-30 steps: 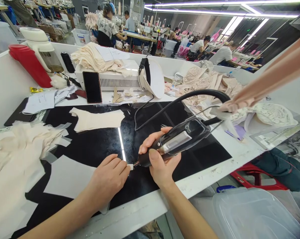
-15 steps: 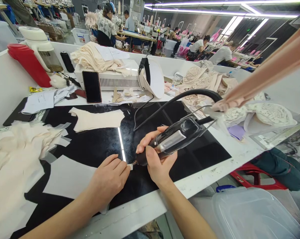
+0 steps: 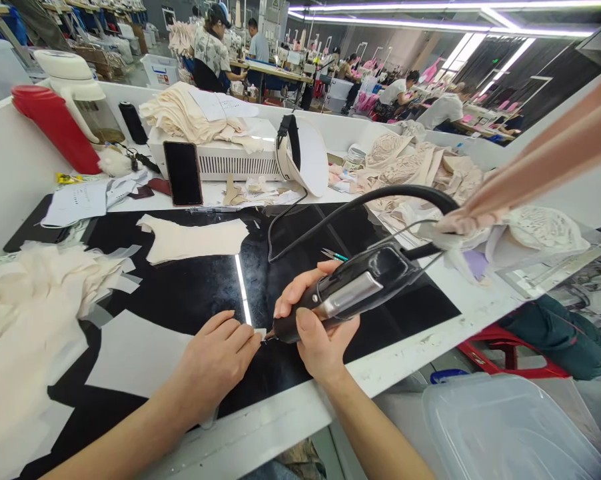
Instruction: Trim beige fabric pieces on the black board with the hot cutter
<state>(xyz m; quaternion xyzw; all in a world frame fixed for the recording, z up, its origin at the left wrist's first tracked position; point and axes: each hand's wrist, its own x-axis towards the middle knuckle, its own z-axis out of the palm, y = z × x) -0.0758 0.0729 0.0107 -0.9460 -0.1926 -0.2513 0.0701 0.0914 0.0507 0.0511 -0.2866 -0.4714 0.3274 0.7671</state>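
My right hand is wrapped round a black corded handheld tool with a metal plate on its side and a narrow tip. That tip points left and meets a small white piece at the fingertips of my left hand. Left fingers are curled together and press the piece on the black tabletop; most of what lies beneath them is hidden. A white sheet lies partly under my left forearm; I cannot tell whether the small piece belongs to it. Farther back rests a cream fabric piece.
Cream and translucent pieces are heaped at the left. A phone, a white visor and a red bottle stand behind. The tool's cable arches up to pink fabric. Green-handled tweezers lie beyond my right hand.
The tool in my right hand has shifted slightly right and down, its rear end most. The tweezers behind it show more now. My left hand has stayed in place.
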